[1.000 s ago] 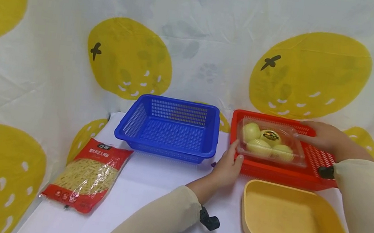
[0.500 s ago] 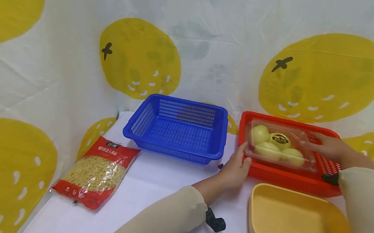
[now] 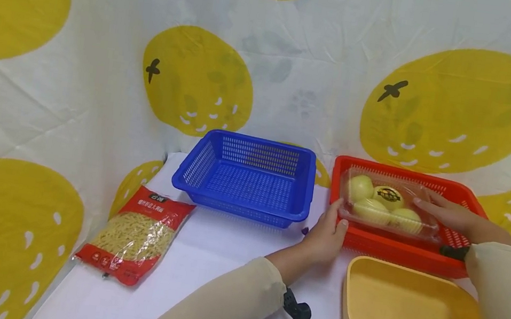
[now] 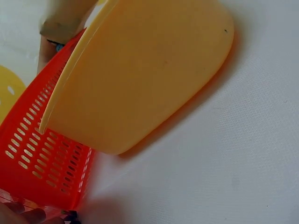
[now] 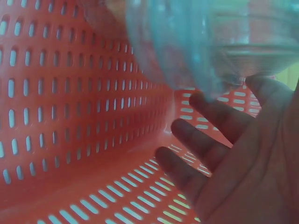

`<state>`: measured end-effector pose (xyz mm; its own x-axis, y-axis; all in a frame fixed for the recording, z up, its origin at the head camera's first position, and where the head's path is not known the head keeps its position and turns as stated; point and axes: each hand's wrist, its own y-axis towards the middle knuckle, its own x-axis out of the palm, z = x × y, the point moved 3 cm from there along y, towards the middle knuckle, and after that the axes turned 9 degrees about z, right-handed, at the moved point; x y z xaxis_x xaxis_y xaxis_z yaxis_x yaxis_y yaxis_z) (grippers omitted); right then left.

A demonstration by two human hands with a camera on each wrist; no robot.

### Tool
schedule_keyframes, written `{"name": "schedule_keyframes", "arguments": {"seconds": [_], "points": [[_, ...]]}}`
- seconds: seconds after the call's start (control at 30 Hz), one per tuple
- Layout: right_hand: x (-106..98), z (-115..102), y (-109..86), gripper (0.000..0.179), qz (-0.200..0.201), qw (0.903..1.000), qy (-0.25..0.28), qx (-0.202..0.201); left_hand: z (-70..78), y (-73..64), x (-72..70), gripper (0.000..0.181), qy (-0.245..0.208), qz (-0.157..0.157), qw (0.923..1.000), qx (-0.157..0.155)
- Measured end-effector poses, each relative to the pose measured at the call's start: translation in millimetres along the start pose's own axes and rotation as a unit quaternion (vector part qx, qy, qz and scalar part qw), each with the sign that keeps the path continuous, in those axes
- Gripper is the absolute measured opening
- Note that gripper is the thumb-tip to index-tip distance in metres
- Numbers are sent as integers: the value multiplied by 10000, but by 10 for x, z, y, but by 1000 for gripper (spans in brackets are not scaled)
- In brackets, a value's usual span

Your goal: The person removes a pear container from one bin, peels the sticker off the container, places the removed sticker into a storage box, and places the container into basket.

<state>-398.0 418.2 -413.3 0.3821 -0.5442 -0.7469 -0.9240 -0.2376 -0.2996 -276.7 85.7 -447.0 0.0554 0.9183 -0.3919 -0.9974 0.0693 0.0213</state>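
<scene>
A clear plastic box of round pale-yellow fruit [image 3: 367, 209] with a black-printed label sits at the rim level of the red basket [image 3: 384, 252]. My left hand [image 3: 320, 238] holds the box's left end at the basket's front left corner, fingertips at the end wall and thumb in front. Some of its fingers [image 4: 35, 215] show beside the basket corner in the left wrist view. At the opposite end my right hand [image 3: 454, 215] holds the box, thumb above and fingers inside the basket. The right wrist view shows those fingers [image 5: 201, 144] spread below the box's end, above the slotted basket floor.
A yellow tub [image 3: 409, 314] stands in front of the red basket, under the right sleeve. Left of the basket is a blue basket [image 3: 239, 206]. A red-labelled pasta bag [image 3: 134, 235] lies at the far left. Behind hangs a patterned white cloth [image 3: 304, 80].
My right hand has sunk lower into the red basket at the box's right end. My left hand stays at the corner. The whole head view has shifted slightly.
</scene>
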Motion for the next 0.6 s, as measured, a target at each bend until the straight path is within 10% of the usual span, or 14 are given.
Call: {"name": "schedule_keyframes", "arguments": {"seconds": [0.6], "points": [[91, 14, -6, 85, -292, 9902, 1342, -248, 10, 19, -33, 57, -119, -36, 9988, 471]]}}
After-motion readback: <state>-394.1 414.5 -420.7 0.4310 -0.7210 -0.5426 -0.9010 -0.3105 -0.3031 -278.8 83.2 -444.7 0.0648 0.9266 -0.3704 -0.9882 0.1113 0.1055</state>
